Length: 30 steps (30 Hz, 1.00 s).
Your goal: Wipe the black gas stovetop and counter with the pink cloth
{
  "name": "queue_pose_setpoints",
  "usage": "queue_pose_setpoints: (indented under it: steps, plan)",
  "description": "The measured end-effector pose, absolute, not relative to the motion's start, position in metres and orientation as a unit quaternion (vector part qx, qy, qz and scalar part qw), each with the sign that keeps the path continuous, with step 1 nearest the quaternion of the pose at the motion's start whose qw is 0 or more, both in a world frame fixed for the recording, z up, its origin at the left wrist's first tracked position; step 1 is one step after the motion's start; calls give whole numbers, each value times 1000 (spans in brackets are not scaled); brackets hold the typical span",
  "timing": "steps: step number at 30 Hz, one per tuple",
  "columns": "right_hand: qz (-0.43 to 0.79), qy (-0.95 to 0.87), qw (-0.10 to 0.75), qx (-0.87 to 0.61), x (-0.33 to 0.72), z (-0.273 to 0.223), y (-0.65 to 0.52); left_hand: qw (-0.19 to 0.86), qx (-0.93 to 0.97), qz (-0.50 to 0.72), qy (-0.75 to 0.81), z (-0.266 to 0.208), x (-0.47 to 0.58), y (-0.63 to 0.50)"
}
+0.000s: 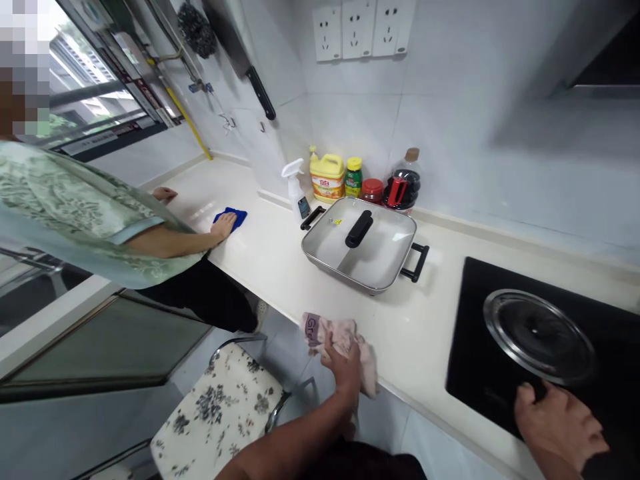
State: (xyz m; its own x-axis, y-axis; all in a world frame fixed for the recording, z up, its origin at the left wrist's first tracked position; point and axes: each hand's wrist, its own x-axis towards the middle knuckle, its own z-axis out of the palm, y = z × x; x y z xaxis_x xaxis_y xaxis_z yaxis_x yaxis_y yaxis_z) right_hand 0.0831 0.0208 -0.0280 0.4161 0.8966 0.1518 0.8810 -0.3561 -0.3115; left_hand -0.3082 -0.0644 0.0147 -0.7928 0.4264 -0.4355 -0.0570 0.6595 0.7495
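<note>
Closest, at 6 o'clock, the left hand (343,365) had hold of a pink cloth (345,328) with purple letters on it. Its fingers were curled in tight on the cloth, which was bunched up at the front edge of the white counter (270,260), with one end hanging down. At 4 o'clock the right hand (563,423) was at the front of the black stove top (475,347). Its fingers were loose and bent — the thumb and first finger were a bit apart, and nothing showed between them. A round metal plate (535,330) sat on the stove top, just past that hand. At 7 o'clock was a chair (215,413) with flowers on its seat.

Past the pink cloth, near the middle, sat a square pan (345,276) with a clear lid (385,240) on top. Behind it, from 11 to 2 o'clock, stood a white spray bottle (297,193), a yellow soap jug (327,179), a green bottle (353,177), a red-topped jar (371,190) and a big dark bottle (411,179).

At 9 o'clock another person (75,207) had one hand on a blue cloth (240,218). On the wall were a big knife (260,91) at 11 and white sockets (354,30) at 12 — both high up.
</note>
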Motion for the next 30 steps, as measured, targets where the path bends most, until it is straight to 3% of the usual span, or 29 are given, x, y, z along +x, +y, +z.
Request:
queue_pose_setpoints:
  steps: [4, 11, 17, 23, 30]
  plan:
    - [10, -525, 180, -832, 75, -16, 22, 358, 132, 402, 833, 14, -275, -72]
    - [7, -541, 205, -816, 61, -3, 20, 304, 147, 359, 870, 32, -316, -65]
    - [52, -563, 279, -776, 68, 0, 18, 263, 145, 342, 890, 38, -316, -45]
    - [161, -614, 414, -653, 85, 0, -43, 303, 166, 327, 880, 33, -207, -56]
    - [237, -617, 395, -638, 124, -12, -163, 414, 179, 349, 822, 30, -59, -86]
